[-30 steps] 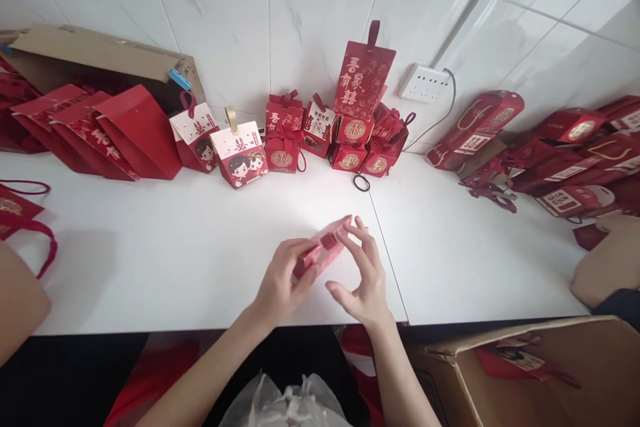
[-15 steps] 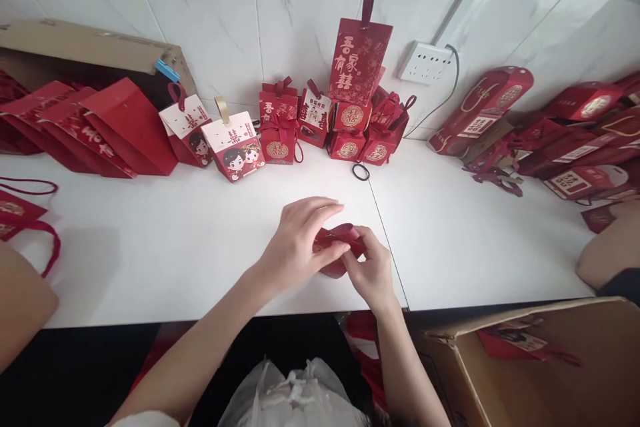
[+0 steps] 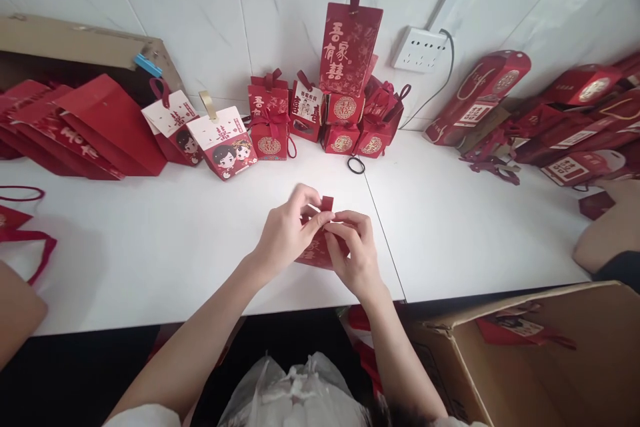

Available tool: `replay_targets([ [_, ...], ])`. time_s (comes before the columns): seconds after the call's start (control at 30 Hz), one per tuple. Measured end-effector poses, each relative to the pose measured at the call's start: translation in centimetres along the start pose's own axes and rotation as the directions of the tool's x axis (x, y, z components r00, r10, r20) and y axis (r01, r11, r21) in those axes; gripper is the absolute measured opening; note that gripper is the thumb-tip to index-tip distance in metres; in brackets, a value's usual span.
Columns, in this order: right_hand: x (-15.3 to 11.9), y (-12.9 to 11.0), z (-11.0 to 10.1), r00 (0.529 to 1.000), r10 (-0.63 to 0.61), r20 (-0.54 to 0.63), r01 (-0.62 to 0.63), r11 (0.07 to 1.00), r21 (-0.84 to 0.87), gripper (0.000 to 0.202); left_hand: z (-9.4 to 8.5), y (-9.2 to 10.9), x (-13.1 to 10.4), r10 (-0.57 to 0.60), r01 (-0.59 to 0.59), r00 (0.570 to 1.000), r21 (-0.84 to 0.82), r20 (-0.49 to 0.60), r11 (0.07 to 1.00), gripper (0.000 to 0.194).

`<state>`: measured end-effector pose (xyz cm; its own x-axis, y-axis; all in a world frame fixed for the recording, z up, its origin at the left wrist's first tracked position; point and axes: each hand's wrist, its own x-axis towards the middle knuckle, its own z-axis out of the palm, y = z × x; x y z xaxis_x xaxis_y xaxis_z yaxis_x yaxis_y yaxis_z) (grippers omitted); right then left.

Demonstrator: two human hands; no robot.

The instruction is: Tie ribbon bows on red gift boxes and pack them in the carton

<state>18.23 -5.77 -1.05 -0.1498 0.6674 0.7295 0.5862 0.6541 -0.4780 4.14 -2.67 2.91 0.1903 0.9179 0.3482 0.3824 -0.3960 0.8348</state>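
Observation:
A small dark red gift box (image 3: pixel 314 255) with pale printed characters is on the white table in front of me, tilted and partly covered by my fingers. A short red ribbon loop (image 3: pixel 327 203) stands up at its top. My left hand (image 3: pixel 285 233) closes round the box's top from the left, thumb and fingers beside the ribbon. From the right, my right hand (image 3: pixel 354 253) pinches the same top edge, its fingertips meeting my left thumb. What exactly lies between the fingertips is hidden.
Finished-looking red boxes (image 3: pixel 270 140) and a tall red box (image 3: pixel 350 47) line the tiled wall. Red bags (image 3: pixel 110 127) stand left; more red packages (image 3: pixel 575 120) lie right. A black ring (image 3: pixel 356 165) lies behind my hands. A cardboard carton (image 3: pixel 545 300) stands lower right; other people's arms show at both sides.
Both hands have shifted slightly left and drawn together at the top of the box. The ribbon loop now stands upright, and more of the box's printed face shows.

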Motion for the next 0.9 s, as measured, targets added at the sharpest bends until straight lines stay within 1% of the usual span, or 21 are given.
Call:
replay_targets([
  [0.07, 0.2, 0.0, -0.1, 0.999, -0.031, 0.013, 0.032, 0.999, -0.027, 0.03, -0.2, 0.1, 0.1, 0.048, -0.051, 0.998, 0.056, 0.047, 0.997, 0.008],
  [0.17, 0.4, 0.1, -0.2, 0.999, -0.025, 0.032, 0.027, 0.998, -0.049, 0.027, -0.4, 0.1, 0.0, 0.083, -0.09, 0.992, 0.067, 0.095, 0.994, 0.008],
  [0.27, 0.4, 0.2, -0.3, 0.999, -0.009, 0.044, 0.012, 0.998, -0.068, 0.023, -0.5, -0.1, -0.3, 0.127, -0.133, 0.985, 0.046, 0.115, 0.99, 0.016],
  [0.4, 0.3, 0.3, -0.3, 0.999, -0.003, 0.046, 0.007, 0.996, -0.089, 0.019, -0.5, -0.2, -0.5, 0.188, -0.193, 0.977, 0.047, 0.101, 0.98, 0.023],
  [0.5, 0.3, 0.4, -0.2, 1.0, -0.025, 0.019, 0.026, 0.997, -0.074, 0.02, -0.5, -0.4, -0.5, 0.223, -0.226, 0.969, 0.026, 0.103, 0.974, 0.028],
  [0.6, 0.2, 0.4, -0.1, 1.0, -0.023, -0.014, 0.022, 0.999, -0.03, 0.023, -0.6, -0.7, -0.6, 0.262, -0.262, 0.955, -0.015, 0.137, 0.965, 0.036],
  [0.67, 0.1, 0.3, 0.0, 0.998, 0.029, -0.048, -0.028, 0.999, 0.029, 0.026, -0.8, -0.9, -0.7, 0.284, -0.284, 0.945, -0.028, 0.159, 0.959, 0.04],
  [0.7, 0.0, 0.2, 0.1, 0.995, 0.077, -0.056, -0.074, 0.995, 0.068, 0.028, -0.8, -1.0, -0.7, 0.294, -0.294, 0.941, -0.025, 0.166, 0.956, 0.041],
  [0.77, 0.0, 0.1, 0.0, 0.981, 0.191, -0.022, -0.186, 0.972, 0.14, 0.031, -1.0, -1.2, -0.6, 0.305, -0.309, 0.936, -0.005, 0.177, 0.951, 0.041],
  [0.83, 0.1, 0.0, -0.1, 0.964, 0.262, 0.047, -0.267, 0.949, 0.169, 0.023, -1.2, -1.3, -0.5, 0.301, -0.311, 0.935, 0.023, 0.189, 0.95, 0.04],
  [0.9, 0.3, 0.0, -0.3, 0.957, 0.277, 0.083, -0.287, 0.943, 0.168, 0.011, -1.3, -1.4, -0.3, 0.286, -0.301, 0.935, 0.042, 0.21, 0.953, 0.039],
])
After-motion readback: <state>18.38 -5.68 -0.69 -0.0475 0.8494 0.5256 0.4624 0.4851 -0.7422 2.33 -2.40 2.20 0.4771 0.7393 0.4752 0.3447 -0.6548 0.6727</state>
